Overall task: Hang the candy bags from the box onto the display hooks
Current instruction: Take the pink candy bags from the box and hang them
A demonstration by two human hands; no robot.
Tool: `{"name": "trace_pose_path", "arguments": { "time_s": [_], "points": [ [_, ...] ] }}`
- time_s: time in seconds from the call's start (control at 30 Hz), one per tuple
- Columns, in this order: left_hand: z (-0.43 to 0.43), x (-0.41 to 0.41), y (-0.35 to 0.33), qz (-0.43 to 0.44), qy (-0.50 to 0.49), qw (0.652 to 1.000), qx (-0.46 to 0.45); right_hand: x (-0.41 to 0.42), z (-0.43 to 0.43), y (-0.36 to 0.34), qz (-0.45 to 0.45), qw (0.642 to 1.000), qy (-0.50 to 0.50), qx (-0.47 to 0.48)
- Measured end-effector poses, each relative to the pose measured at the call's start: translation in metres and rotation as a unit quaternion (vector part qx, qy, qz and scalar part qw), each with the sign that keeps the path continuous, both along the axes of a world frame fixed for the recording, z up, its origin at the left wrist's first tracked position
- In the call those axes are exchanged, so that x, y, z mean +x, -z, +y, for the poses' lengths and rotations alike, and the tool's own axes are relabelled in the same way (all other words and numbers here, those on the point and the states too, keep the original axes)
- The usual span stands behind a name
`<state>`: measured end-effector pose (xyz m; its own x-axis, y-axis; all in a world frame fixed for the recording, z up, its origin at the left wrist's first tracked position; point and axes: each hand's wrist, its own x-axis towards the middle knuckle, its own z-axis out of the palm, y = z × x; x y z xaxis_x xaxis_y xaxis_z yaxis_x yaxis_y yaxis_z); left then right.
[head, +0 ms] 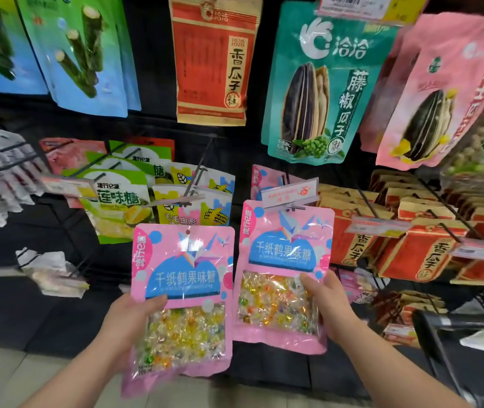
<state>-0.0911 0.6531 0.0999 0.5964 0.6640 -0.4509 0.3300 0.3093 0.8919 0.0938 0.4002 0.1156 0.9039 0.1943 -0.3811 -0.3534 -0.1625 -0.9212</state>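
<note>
1. Your left hand (130,322) grips a pink candy bag (182,301) by its left edge, thumb curled over the front just under the blue label band and fingers hidden behind. The bag is pink with a blue label panel, a paper-crane drawing at the top and a clear window below showing wrapped yellow, orange and green sweets. A small round hang hole sits at the top centre, free of any hook. A second pink edge shows behind its lower part, so you may be holding more than one bag; you cannot tell for sure.

2. Your right hand (330,304) is closed around the right edge of a matching candy bag on the hook (285,269), thumb pressed on the clear window, fingers behind. This bag sits just right of the left-hand one and slightly higher, the two nearly touching.

3. Above your right hand, the top of that bag reaches up to a display hook (289,205) carrying a pale price tag (289,190). Another pink bag hangs behind it on the same hook.

4. Above your left hand hang yellow-and-white candy bags (193,198), and further left green durian candy bags (117,198).

5. Right of your right hand stand rows of red-and-tan sunflower seed bags (411,248).

6. Farthest up, a teal sunflower seed bag (323,83) hangs above your right hand, and a red seed bag (212,60) above your left.
</note>
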Motion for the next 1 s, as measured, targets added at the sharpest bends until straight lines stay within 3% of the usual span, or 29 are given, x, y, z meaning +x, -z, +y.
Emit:
{"name": "trace_pose_path", "arguments": {
  "time_s": [0.33, 0.8, 0.87, 0.93, 1.0],
  "points": [
    [-0.008, 0.002, -0.011, -0.021, 0.004, 1.000, -0.013, 0.011, 0.006, 0.002, -0.016, 1.000, 0.007, 0.003],
    [-0.023, 0.022, -0.004, 0.007, 0.059, 0.998, -0.014, 0.091, 0.041, 0.028, -0.058, 0.980, 0.007, -0.190],
    [-0.028, 0.028, -0.004, 0.007, 0.072, 0.997, -0.021, 0.087, 0.035, 0.029, -0.096, 0.974, 0.023, -0.203],
    [-0.036, 0.035, -0.004, 0.000, 0.087, 0.996, -0.024, 0.071, 0.027, 0.028, -0.144, 0.970, 0.024, -0.195],
    [-0.045, 0.044, -0.004, -0.005, 0.100, 0.995, -0.023, 0.048, 0.019, 0.026, -0.112, 0.987, -0.012, -0.113]
  ]
}}
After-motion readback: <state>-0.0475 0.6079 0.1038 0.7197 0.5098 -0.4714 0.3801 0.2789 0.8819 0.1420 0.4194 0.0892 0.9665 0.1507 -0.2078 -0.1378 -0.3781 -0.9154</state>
